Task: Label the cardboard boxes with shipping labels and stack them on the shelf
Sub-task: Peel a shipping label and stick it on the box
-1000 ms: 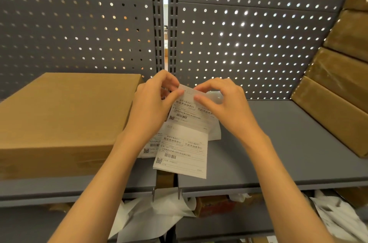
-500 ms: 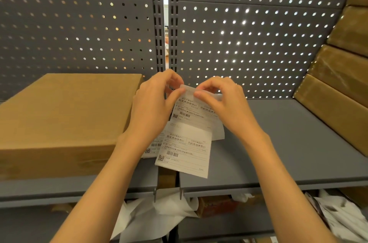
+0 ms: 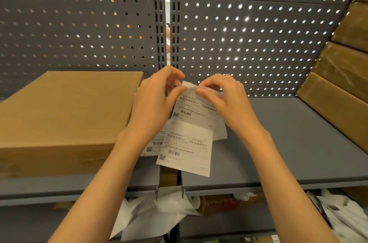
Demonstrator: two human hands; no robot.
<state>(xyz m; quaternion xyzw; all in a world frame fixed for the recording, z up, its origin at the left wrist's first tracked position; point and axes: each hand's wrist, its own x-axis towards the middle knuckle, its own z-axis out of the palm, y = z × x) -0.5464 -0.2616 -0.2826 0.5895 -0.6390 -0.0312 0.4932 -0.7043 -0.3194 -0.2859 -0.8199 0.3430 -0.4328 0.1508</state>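
A strip of white shipping labels [image 3: 187, 143] hangs in front of me over the grey shelf [image 3: 288, 143]. My left hand [image 3: 155, 105] pinches its top left corner between thumb and fingers. My right hand [image 3: 223, 99] pinches the top edge just to the right, fingertips curled on the paper. A flat cardboard box [image 3: 65, 115] lies on the shelf at the left, beside my left wrist. More labels of the strip show behind my left wrist.
Several cardboard boxes [image 3: 342, 87] lean stacked at the right end of the shelf. A perforated grey back panel [image 3: 249, 33] closes the rear. On the lower shelf lie crumpled white backing papers [image 3: 159, 217] and a small box.
Both hands stay at the top edge of the label strip and have shifted only slightly. The strip hangs in nearly the same place.
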